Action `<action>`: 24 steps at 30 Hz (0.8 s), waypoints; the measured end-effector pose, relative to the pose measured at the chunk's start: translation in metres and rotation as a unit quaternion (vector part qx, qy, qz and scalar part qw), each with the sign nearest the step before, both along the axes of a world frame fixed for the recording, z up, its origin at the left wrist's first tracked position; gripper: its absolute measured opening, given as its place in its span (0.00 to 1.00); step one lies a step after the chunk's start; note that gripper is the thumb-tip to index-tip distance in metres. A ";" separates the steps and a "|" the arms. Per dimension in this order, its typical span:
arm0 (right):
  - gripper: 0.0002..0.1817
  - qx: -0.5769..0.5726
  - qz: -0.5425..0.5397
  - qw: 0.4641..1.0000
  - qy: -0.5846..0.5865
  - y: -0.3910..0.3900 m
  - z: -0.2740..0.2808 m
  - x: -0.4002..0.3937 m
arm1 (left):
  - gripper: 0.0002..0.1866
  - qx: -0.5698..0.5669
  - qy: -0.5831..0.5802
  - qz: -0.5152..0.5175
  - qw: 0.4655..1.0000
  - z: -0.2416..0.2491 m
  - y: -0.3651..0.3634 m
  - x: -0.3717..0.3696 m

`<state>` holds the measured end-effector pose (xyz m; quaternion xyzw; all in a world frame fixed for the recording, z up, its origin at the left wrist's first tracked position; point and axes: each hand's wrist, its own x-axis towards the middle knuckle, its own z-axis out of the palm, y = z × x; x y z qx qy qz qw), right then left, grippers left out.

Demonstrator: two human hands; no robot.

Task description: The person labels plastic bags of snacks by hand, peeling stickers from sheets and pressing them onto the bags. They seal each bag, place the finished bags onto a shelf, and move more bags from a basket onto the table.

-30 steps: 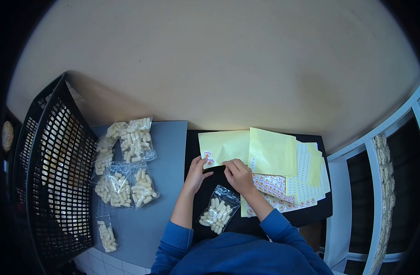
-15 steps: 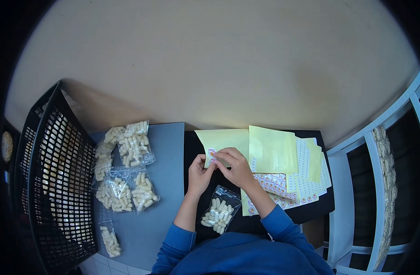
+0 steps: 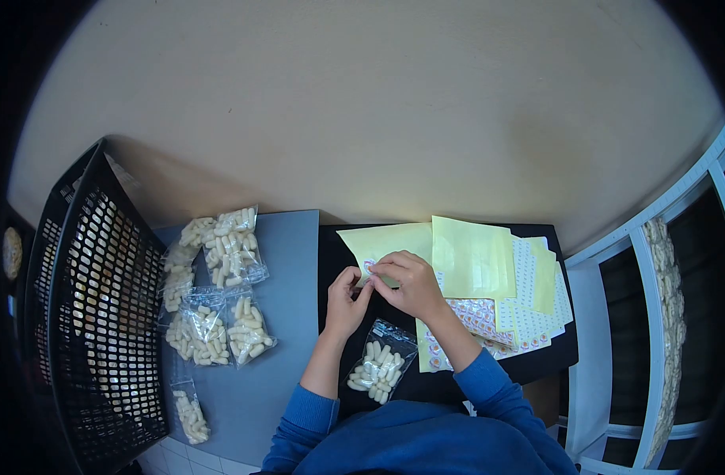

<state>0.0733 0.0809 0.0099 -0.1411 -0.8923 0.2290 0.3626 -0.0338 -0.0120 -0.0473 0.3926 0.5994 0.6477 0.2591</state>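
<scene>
No readable writing or brand anywhere: the sticker sheets [image 3: 489,317] carry rows of small round orange-and-white labels, print too small to make out. Both hands meet over the left yellow backing sheet [image 3: 382,241], at its lower edge, on the black mat [image 3: 335,245]. Right hand [image 3: 410,286]: fingers curled in, thumb and forefinger tips pinched narrow on a small sticker [image 3: 369,267] at the sheet's bottom left corner; sticker mostly hidden by fingertips, only a pinkish spot shows. Left hand [image 3: 345,301]: fingers bent, tips drawn close together and touching the right hand's fingertips at the same spot; cannot tell whether it grips the sticker or the sheet edge. Just below the hands, between the forearms, a clear zip bag of pale capsules [image 3: 376,368] lies flat on the mat, untouched, no label visible on it. Second yellow sheet [image 3: 473,257] overlaps the first on the right, with more sheets stacked under it. Left of the mat, on the grey board [image 3: 291,261], a cluster of similar filled capsule bags [image 3: 216,293] lies in a loose pile, one more bag [image 3: 190,413] apart nearer the front edge. Black perforated crate [image 3: 85,317] stands at far left, tilted, touching the board's edge. Blue sleeves [image 3: 489,392] at the bottom.
</scene>
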 end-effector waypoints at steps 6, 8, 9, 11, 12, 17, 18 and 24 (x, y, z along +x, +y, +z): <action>0.06 -0.028 -0.008 1.000 -0.013 -0.002 0.001 -0.001 | 0.06 0.000 0.120 0.004 0.993 0.010 -0.003 0.000; 0.06 -0.032 -0.007 0.999 -0.015 -0.001 0.000 0.000 | 0.07 0.003 0.117 0.007 0.993 0.013 -0.003 0.001; 0.06 -0.040 -0.008 0.999 -0.022 -0.001 0.000 0.000 | 0.07 0.004 0.117 0.007 0.993 0.015 -0.003 0.001; 0.06 -0.049 -0.009 0.998 -0.029 -0.002 0.002 0.001 | 0.07 -0.004 0.140 0.001 0.990 0.019 -0.004 0.002; 0.06 -0.057 -0.014 0.998 -0.031 -0.003 0.004 0.001 | 0.07 -0.004 0.139 0.001 0.990 0.021 -0.005 0.002; 0.05 -0.071 -0.029 0.996 -0.048 -0.005 0.004 0.001 | 0.07 -0.043 0.158 -0.005 0.986 0.027 -0.006 0.002; 0.04 -0.074 -0.033 0.995 -0.051 -0.006 0.005 0.000 | 0.07 -0.043 0.158 -0.005 0.986 0.026 -0.006 0.002; 0.03 -0.001 -0.038 0.997 -0.070 -0.008 0.004 0.000 | 0.09 -0.063 0.129 -0.018 0.989 0.016 -0.005 0.001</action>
